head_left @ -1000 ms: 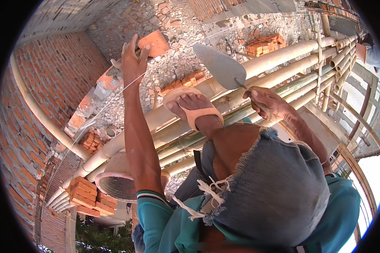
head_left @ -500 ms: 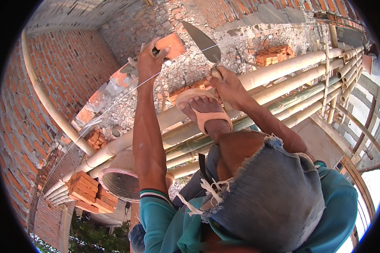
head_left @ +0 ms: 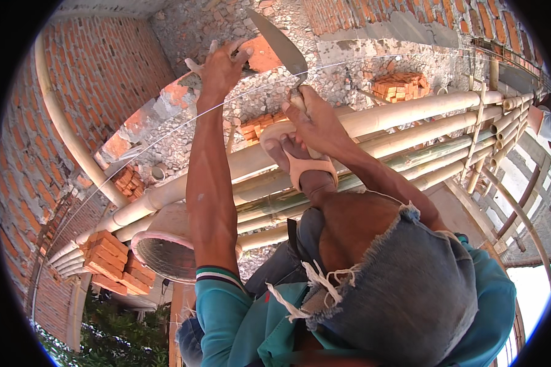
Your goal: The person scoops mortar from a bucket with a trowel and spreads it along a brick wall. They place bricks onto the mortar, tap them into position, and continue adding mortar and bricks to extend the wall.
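Note:
My left hand reaches to the far side and holds the near-left end of an orange brick between thumb and a finger, the other fingers spread off to the left. In my right hand is the handle of a pointed trowel, fingers wrapped round it. Its grey blade points away and to the left, overlapping the brick's right edge in view. A thin white string stretches across the scene, passing by my left wrist and the trowel's neck.
My sandalled foot rests on bamboo poles running left to right. A bucket stands by my left forearm. Brick stacks are at the lower left and far right. A brick wall rises at left; rubble lies beyond the poles.
My left hand and the brick have moved a little farther away and to the right. The trowel has shifted up and left, its blade now overlapping the brick's right side.

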The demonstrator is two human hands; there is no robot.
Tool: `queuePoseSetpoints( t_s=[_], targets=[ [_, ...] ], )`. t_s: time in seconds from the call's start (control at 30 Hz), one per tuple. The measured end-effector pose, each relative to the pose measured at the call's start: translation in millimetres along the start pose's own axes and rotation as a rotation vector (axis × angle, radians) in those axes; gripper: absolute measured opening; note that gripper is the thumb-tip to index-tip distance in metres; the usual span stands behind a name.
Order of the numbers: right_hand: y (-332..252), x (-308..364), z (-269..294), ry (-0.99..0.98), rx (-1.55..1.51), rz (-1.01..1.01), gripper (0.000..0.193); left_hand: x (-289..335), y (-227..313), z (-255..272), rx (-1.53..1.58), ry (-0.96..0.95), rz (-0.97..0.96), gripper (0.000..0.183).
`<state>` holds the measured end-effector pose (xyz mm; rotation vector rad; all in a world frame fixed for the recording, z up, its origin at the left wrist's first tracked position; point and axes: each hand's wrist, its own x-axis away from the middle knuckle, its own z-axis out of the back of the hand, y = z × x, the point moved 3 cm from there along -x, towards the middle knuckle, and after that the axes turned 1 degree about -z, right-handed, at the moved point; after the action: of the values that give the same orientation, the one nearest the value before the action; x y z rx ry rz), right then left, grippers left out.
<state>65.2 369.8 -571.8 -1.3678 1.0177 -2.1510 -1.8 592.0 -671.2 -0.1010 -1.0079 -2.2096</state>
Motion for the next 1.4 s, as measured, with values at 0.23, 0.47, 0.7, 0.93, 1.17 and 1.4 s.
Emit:
queuePoseSetpoints(
  t_s=[0.23, 0.47, 0.7, 0.93, 1.17, 1.4],
  targets=[
    [9, 3, -4, -0.026, -0.031, -0.14, 0.037, -6, -10, -4, 0.001, -0.002, -0.037, 0.059],
    [12, 5, -4, 0.034, 0.015, 0.014, 0.039, -12, -19, -10, 0.035, -0.07, -0.034, 0.059],
    [7, 11, 1, -0.008, -0.128, -0.101, 0.038, -8, -9, -3, -0.03, -0.103, 0.003, 0.057],
    [17, 0, 31, 0.144, -0.276, -0.292, 0.032, 26, 30, -3, 0.001, 0.253, -0.083, 0.07],
    [26, -18, 7, -0.017, -0.626, -0.452, 0.031, 25, 30, -13, 0.138, 0.119, -0.074, 0.07],
    [22, -17, 23, -0.112, -0.557, -0.452, 0.037, 25, 29, -11, 0.034, 0.093, -0.035, 0.071]
  ],
)
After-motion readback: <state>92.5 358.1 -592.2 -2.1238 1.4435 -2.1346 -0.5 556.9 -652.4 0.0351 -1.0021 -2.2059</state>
